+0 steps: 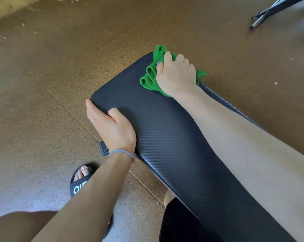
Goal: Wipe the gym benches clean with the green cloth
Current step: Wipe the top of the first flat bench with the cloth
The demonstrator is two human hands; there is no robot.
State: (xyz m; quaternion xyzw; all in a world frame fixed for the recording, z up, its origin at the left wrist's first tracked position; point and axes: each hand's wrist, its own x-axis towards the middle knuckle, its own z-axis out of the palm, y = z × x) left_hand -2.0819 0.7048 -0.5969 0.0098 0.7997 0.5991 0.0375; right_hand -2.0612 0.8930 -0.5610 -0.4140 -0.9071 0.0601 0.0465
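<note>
We see only a part of the long black padded gym bench with a woven carbon-look cover (174, 137): its near end runs out of the picture at the bottom right, and its legs are hidden under the pad. Our right forearm lies over the bench's right side and covers that edge for a long way. A small black plastic part (103, 148) sticks out from below the bench's left edge, just behind our left wrist; what it is, we cannot tell.

The crumpled green cloth (150, 77) lies at the far right corner of the bench, and part of it hangs past the far edge. Our right hand (176, 74) is on top of it with the fingers curled over the folds and pressing them down on the pad; the fingertips are hidden in the cloth, and the middle of the cloth is hidden under the palm.

Our left hand (111, 124) holds the far left edge of the bench: the thumb rests on the top surface and the fingers go down over the side, so their tips are out of sight. A thin ring is on one finger and a grey-blue hair band (121, 153) is around the wrist.

Left of the bench and below it, a foot in a black slide sandal with white letters (80, 180) stands on the brown speckled rubber floor (51, 75); our left forearm covers part of it. Well beyond the bench, at the top right, a black and chrome metal frame (270, 11) is blurred and cut by the picture's edge
</note>
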